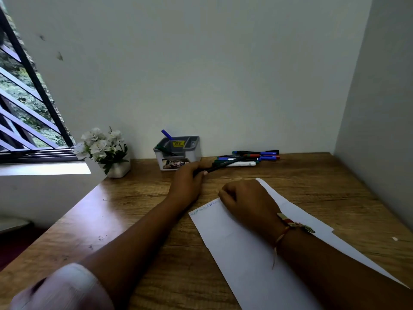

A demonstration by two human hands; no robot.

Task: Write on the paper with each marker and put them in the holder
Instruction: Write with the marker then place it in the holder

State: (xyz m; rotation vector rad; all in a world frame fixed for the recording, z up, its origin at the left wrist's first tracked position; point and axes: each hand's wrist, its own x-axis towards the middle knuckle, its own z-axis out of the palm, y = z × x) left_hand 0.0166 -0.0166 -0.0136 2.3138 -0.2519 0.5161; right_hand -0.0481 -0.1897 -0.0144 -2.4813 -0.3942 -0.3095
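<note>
One marker (223,164) grasped in left hand (187,181); right hand (248,203) fingers (226,194) clenched on paper (245,265).

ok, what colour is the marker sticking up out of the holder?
Blue; the marker shows best in the head view.

A single head-worn, wide-angle view looks forward and down across the desk (290,173) from above its near edge. It faces the wall (223,74) behind the desk. The holder (192,153), at the desk's far edge, sits mid-frame.
</note>
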